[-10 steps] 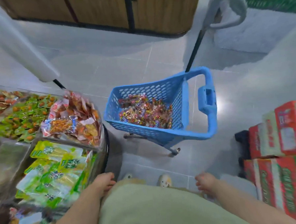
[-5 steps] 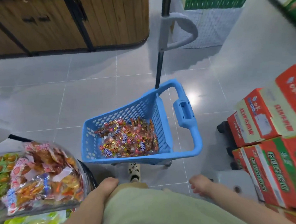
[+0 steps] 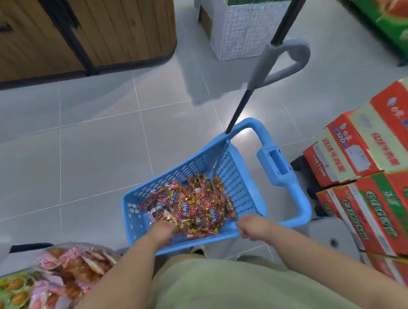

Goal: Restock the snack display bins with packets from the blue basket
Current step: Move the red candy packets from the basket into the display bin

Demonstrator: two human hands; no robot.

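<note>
Down in the blue basket [image 3: 237, 176] on the floor, digs the left hand [image 3: 163, 229] into the red packets [image 3: 196, 202], fingertips buried, hold impossible to tell. Curls the right hand [image 3: 250, 226] at the near rim, fingertips hidden, grip unclear. Beyond the left forearm, blurred display snacks [image 3: 69, 267], cut off by the frame.

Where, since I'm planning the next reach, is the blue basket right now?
In the head view, the blue basket stands on the grey floor tiles just right of centre, directly before the person, with the stacked red cartons to its right.
</note>
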